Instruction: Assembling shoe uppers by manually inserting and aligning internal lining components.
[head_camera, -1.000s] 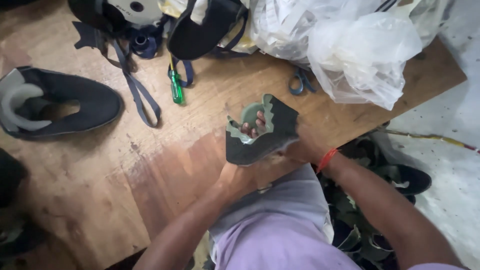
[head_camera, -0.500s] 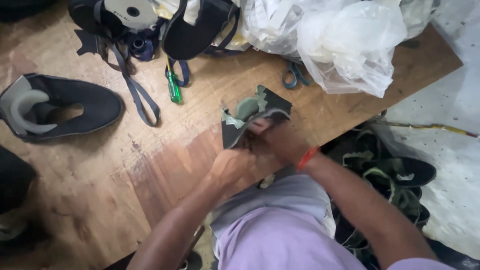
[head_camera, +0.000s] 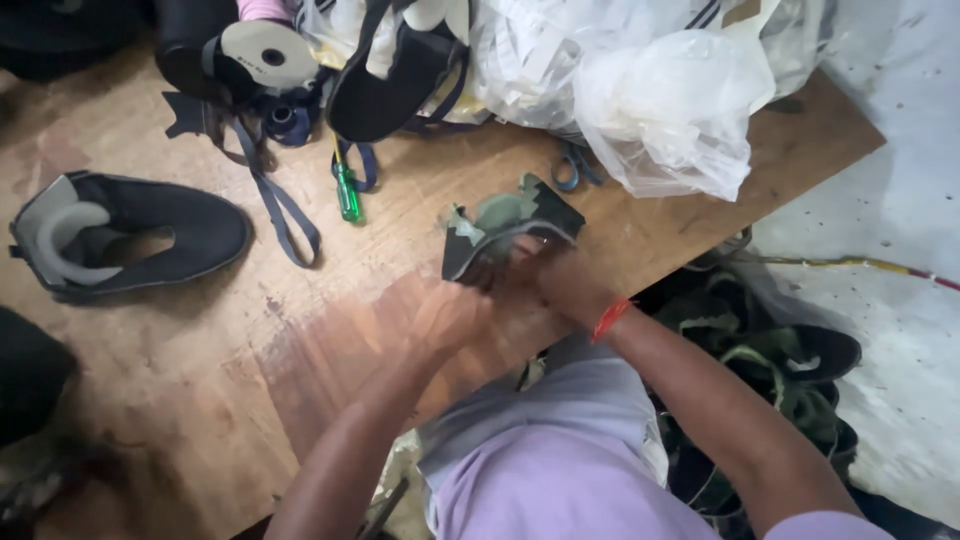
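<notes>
A dark shoe upper piece with camouflage-green trim (head_camera: 505, 225) is held above the wooden table (head_camera: 180, 370). My right hand (head_camera: 560, 280), with an orange band at the wrist, grips its lower right edge. Blurred with motion, my left hand (head_camera: 450, 315) is at its lower left edge; its grip is hard to make out. The piece is folded into a curve, and its black inner side shows on the left.
A black shoe upper (head_camera: 125, 235) lies at the left. A green-handled screwdriver (head_camera: 347, 195), blue-handled scissors (head_camera: 572, 165), dark straps (head_camera: 280, 205) and clear plastic bags (head_camera: 660, 90) lie at the back. More shoe pieces (head_camera: 760, 370) are piled below the table's right edge.
The shoe piece has been turned and bent from standing upright to a curved, flatter shape. Both hands shifted along its lower edge, the left one moving fast.
</notes>
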